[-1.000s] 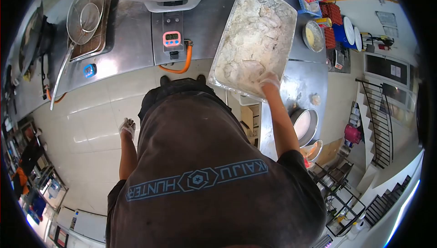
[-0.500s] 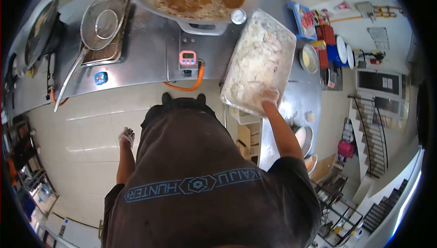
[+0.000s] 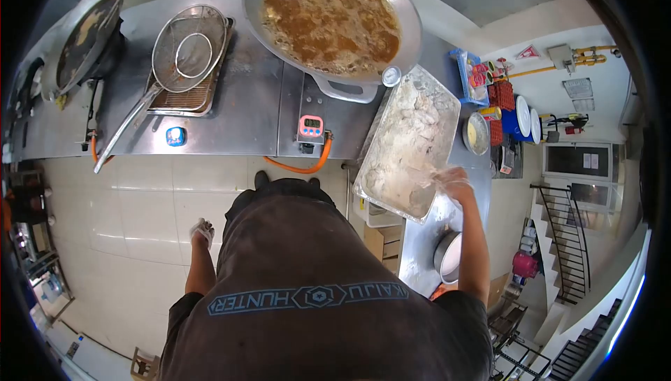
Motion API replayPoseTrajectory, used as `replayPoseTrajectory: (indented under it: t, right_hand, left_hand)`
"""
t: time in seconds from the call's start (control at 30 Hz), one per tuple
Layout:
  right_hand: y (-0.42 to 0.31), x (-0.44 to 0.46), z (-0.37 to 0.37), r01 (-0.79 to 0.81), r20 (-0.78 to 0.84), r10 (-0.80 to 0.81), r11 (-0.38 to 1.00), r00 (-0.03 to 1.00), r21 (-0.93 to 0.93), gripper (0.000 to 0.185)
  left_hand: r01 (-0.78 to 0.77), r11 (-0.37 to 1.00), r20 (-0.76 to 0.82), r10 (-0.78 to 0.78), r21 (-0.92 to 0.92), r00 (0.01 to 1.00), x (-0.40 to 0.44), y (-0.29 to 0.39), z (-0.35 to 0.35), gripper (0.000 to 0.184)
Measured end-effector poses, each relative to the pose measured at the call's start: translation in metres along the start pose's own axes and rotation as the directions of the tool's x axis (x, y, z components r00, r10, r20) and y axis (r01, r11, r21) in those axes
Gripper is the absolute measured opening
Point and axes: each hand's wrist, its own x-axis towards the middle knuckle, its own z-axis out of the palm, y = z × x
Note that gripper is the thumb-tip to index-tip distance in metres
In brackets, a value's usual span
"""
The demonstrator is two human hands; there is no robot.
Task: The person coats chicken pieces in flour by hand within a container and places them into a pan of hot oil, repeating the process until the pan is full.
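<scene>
Plastic-gloved right hand (image 3: 454,182) now lifted from powder (image 3: 402,154) toward tray rim (image 3: 388,206), contact apparently broken; left hand (image 3: 203,231) hangs; both grips unclear.

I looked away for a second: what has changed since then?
The clear-gloved right hand has moved rightward, from the white powder at the near end of the rectangular metal tray to its right rim; whether it holds anything is unclear. The camera view has shifted too. Unchanged: the gloved left hand, lowered, and the pink rectangular timer.
</scene>
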Motion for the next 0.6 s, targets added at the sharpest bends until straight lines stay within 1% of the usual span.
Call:
replayPoseTrajectory:
  t: [0.03,0.07,0.1,0.13,0.17,0.2,0.23,0.3,0.37,0.4,0.43,0.5,0.57,0.6]
  right_hand:
    - [0.003,-0.004,-0.015,0.134,-0.126,-0.142,0.988,0.982,-0.071,0.021]
    - [-0.002,-0.005,-0.040,-0.024,-0.085,0.033,0.994,0.996,0.102,0.023]
    - [-0.010,-0.004,-0.071,-0.121,-0.042,0.146,0.923,0.988,0.365,0.024]
    - [-0.017,-0.002,-0.102,-0.208,0.002,0.257,0.775,0.966,0.597,0.025]
    - [-0.032,0.004,-0.138,-0.230,0.009,0.327,0.644,0.945,0.730,0.024]
    - [-0.048,0.010,-0.174,-0.226,0.015,0.395,0.493,0.919,0.840,0.023]
    - [-0.063,0.022,-0.201,-0.255,-0.014,0.483,0.487,0.876,0.835,0.021]
    - [-0.043,0.055,-0.222,-0.261,-0.064,0.511,0.539,0.857,0.801,0.019]
    - [-0.066,0.092,-0.271,-0.232,-0.081,0.501,0.531,0.862,0.815,0.023]
    - [-0.080,0.114,-0.290,-0.212,-0.071,0.487,0.502,0.871,0.839,0.021]
    - [-0.086,0.136,-0.308,-0.192,-0.063,0.471,0.473,0.880,0.860,0.021]
    - [-0.056,0.198,-0.303,0.046,-0.202,0.301,0.454,0.932,0.890,0.023]
    - [-0.080,0.244,-0.323,0.105,-0.249,0.283,0.441,0.926,0.891,0.022]
    - [-0.075,0.276,-0.328,0.116,-0.269,0.227,0.523,0.936,0.845,0.024]
  left_hand:
    - [-0.001,1.000,0.003,0.001,-0.009,1.000,0.000,0.000,0.001,0.019]
    - [0.006,1.000,-0.028,-0.006,0.007,1.000,-0.004,0.003,0.004,0.020]
    - [-0.003,1.000,-0.031,0.003,-0.022,1.000,-0.004,0.004,0.008,0.020]
    - [-0.011,0.999,-0.037,0.009,-0.046,0.999,-0.006,0.005,0.009,0.020]
    - [-0.018,0.997,-0.042,0.015,-0.069,0.999,-0.006,0.007,0.009,0.020]
    - [-0.003,0.999,-0.066,-0.001,-0.053,0.998,-0.002,0.008,0.008,0.019]
    - [-0.018,0.999,-0.074,0.016,-0.037,0.997,-0.002,0.009,0.009,0.019]
    - [0.008,1.000,-0.076,-0.009,-0.012,0.997,-0.004,0.013,0.012,0.019]
    - [-0.005,0.999,-0.076,0.002,-0.041,0.997,-0.002,0.014,0.009,0.019]
    - [-0.013,0.998,-0.075,0.009,-0.057,0.997,-0.001,0.014,0.008,0.019]
    - [-0.021,0.997,-0.075,0.016,-0.075,0.997,0.001,0.016,0.007,0.019]
    - [-0.063,0.993,-0.051,0.058,-0.097,0.997,-0.004,0.016,0.001,0.018]
    - [-0.064,0.991,-0.079,0.055,-0.115,0.995,-0.016,0.019,-0.003,0.019]
    - [-0.063,0.990,-0.094,0.051,-0.125,0.994,-0.021,0.018,-0.005,0.020]
